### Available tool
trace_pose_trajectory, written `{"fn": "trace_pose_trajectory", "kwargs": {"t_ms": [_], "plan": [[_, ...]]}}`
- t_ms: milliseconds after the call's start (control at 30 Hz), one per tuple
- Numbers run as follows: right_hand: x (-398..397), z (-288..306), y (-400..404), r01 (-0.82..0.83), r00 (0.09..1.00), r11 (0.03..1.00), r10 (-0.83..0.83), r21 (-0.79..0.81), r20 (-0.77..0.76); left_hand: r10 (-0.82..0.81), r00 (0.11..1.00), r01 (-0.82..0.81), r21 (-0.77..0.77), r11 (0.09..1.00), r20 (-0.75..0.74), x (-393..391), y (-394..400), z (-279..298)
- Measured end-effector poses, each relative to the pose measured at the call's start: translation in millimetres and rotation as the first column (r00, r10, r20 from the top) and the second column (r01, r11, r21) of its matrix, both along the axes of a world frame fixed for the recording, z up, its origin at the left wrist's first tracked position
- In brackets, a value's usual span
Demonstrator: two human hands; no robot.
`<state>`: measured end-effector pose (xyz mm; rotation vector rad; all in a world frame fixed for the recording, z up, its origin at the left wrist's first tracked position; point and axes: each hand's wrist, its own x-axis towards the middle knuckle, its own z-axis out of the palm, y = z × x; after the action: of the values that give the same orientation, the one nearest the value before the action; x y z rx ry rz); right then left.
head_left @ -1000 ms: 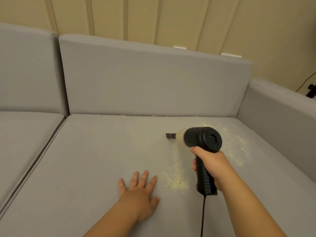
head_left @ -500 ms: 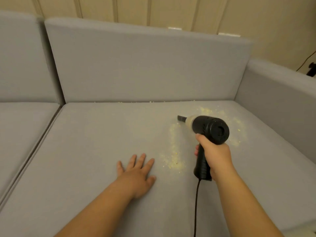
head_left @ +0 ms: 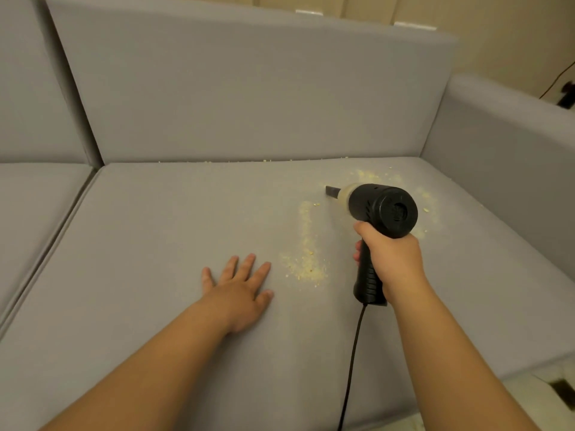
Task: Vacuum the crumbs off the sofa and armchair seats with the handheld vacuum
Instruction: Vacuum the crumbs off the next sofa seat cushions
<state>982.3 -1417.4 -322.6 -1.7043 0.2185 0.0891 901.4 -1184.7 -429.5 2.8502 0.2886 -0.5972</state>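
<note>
head view: the right hand (head_left: 392,262) is gripping the handle of the black vacuum (head_left: 381,213), fingers curled round it, its nozzle pointing left just over the grey sofa seat (head_left: 155,244). yellow crumbs (head_left: 306,259) are lying in a trail left of the vacuum, more at the far right of it. the left hand (head_left: 238,290) is resting flat, fingers spread, near the crumbs. a black cord (head_left: 351,368) is hanging from the handle.

A beige panelled wall (head_left: 497,42) rose behind the seating. Two small white brackets (head_left: 306,11) showed at its foot. At the right edge, a thin dark cable (head_left: 557,79) ran down to a black object (head_left: 567,94), too small to identify.
</note>
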Motion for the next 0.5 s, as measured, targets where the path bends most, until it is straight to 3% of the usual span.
{"fn": "trace_pose_trajectory", "kwargs": {"t_ms": [500], "plan": [[-12,1,-18,-0.067,0.989,0.992,0.081,0.107,-0.123,-0.005,1.0,0.005,-0.005,1.0,0.002,-2,1,0]]}}
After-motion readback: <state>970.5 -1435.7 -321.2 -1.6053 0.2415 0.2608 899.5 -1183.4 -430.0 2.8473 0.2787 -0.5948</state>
